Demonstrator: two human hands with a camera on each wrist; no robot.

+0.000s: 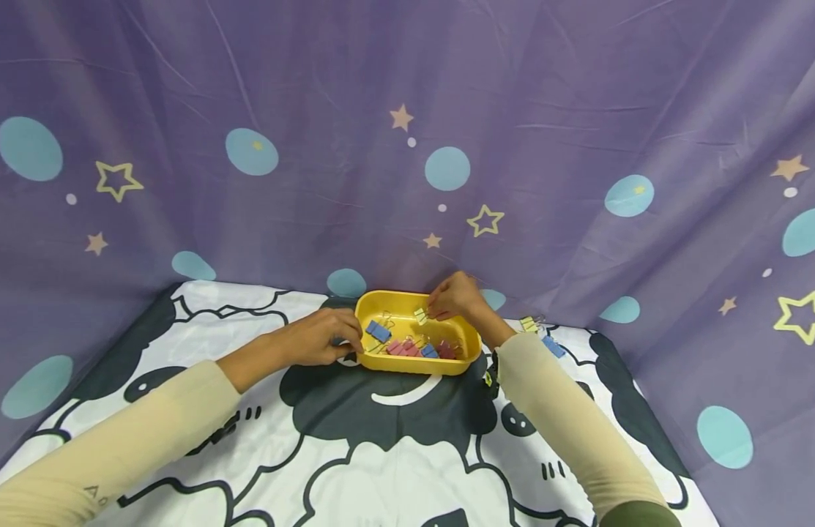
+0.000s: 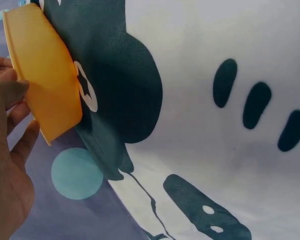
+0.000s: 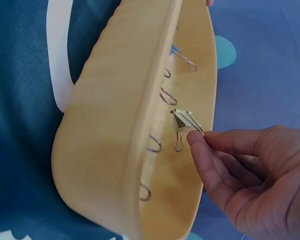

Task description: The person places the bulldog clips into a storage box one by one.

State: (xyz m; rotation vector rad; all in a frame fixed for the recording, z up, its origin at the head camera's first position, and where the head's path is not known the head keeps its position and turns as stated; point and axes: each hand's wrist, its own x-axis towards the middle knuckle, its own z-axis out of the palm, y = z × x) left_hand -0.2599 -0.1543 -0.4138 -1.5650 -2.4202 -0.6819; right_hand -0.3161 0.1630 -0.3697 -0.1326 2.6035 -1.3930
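A yellow plastic tray [image 1: 397,299] holds several binder clips: a blue clip [image 1: 378,331] at the left, pink clips [image 1: 403,348] and another blue one [image 1: 430,351] along the near side. At the tray's left end, my left hand [image 1: 324,337] grips the rim, with the thumb on the outer wall [image 2: 50,70] in the left wrist view. Over the tray's far right part, my right hand [image 1: 458,294] pinches a pale yellow binder clip [image 3: 180,121] by a wire handle between thumb and forefinger. Wire handles of other clips show past the near wall in the right wrist view.
Right of the tray, a yellow clip [image 1: 529,324] and a blue clip [image 1: 553,346] lie on the cloth, partly behind the right sleeve. A small dark and yellow item [image 1: 489,378] shows beside that sleeve. A purple curtain [image 1: 354,183] hangs close behind the tray.
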